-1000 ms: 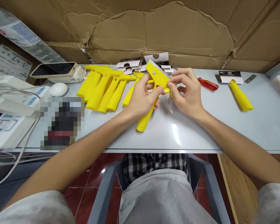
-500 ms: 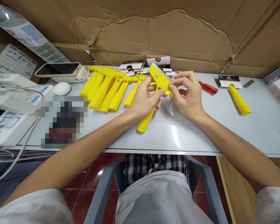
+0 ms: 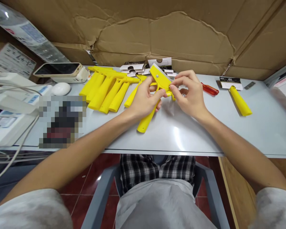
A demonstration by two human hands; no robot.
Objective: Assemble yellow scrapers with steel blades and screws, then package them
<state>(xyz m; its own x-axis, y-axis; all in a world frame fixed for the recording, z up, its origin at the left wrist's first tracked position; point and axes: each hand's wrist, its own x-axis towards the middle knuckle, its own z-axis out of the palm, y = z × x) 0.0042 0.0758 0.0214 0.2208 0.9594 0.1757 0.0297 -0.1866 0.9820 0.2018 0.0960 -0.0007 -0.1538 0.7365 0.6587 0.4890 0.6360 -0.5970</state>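
My left hand [image 3: 146, 99] is closed around the neck of a yellow scraper [image 3: 162, 83], held tilted above the table. Its handle slants toward me, and a metal blade edge runs along the top of its head. One screw [image 3: 157, 76] shows in the head. My right hand [image 3: 192, 95] pinches at the head's right end, thumb and forefinger together; whatever is between those fingertips is too small to make out. Small shiny metal pieces [image 3: 184, 91] show partly behind the right hand. Left of my hands lie several more yellow scraper handles [image 3: 105, 92] side by side.
A red screwdriver handle [image 3: 210, 89] lies right of my hand. Farther right are a scraper with a black-and-white card sleeve [image 3: 239, 100] and a loose blade [image 3: 249, 85]. Card sleeves [image 3: 133, 67] lie behind, against cardboard [image 3: 166, 38]. Left: phone [image 3: 59, 69], white mouse [image 3: 61, 89], power strips, cables.
The whole view has shifted slightly. Both hands keep nearly the same hold on the scraper, with the right fingertips still at the end of its head.
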